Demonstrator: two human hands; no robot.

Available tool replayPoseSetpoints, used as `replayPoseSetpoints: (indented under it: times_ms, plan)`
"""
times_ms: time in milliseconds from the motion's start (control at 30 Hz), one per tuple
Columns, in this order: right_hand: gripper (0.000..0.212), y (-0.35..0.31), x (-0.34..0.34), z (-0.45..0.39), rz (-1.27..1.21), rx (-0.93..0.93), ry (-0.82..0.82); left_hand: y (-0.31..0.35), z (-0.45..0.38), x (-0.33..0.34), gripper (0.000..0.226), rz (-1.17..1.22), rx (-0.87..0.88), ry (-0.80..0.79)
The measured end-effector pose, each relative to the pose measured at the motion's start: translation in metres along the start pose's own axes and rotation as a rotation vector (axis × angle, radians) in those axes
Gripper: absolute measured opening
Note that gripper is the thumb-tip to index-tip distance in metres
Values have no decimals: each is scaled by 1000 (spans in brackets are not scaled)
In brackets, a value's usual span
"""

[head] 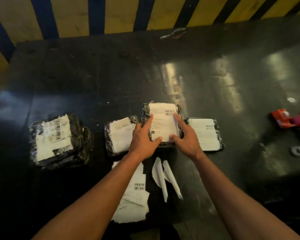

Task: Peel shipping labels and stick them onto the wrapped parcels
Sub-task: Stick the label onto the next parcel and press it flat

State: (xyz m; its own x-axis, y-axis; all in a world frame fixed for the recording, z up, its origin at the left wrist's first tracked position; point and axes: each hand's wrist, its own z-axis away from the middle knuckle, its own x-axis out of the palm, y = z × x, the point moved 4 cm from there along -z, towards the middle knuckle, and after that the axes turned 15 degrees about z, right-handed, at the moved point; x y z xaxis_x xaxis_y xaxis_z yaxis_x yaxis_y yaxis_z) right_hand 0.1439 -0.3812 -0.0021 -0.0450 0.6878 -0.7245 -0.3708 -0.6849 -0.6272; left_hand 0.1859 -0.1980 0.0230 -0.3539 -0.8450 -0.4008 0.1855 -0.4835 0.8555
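A black-wrapped parcel (145, 110) lies at the table's centre with a white shipping label (163, 122) on its top. My left hand (142, 141) presses the label's left side with straight forefinger and thumb. On the label's right side my right hand (185, 137) presses the same way. Three more wrapped parcels carry white labels: a large one (57, 141) at the left, one (119, 135) beside my left hand, one (206, 134) to the right. Loose label sheets (133, 201) and peeled backing strips (164, 177) lie near me.
The dark glossy table (215, 84) stretches far back to a yellow and dark striped wall (111, 13). A red and pink object (284, 118) sits at the right edge, a small white ring (297, 150) below it. Scrap wire (173, 33) lies at the back.
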Motion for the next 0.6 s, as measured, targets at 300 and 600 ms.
replayPoseSetpoints:
  times_ms: [300,600]
  plan:
    - [82,113,-85,15,49,276,123,41,-11,144,96,65,-16,-258]
    - [77,141,-92,10,295,245,-20,30,-14,169,91,-5,0,-264]
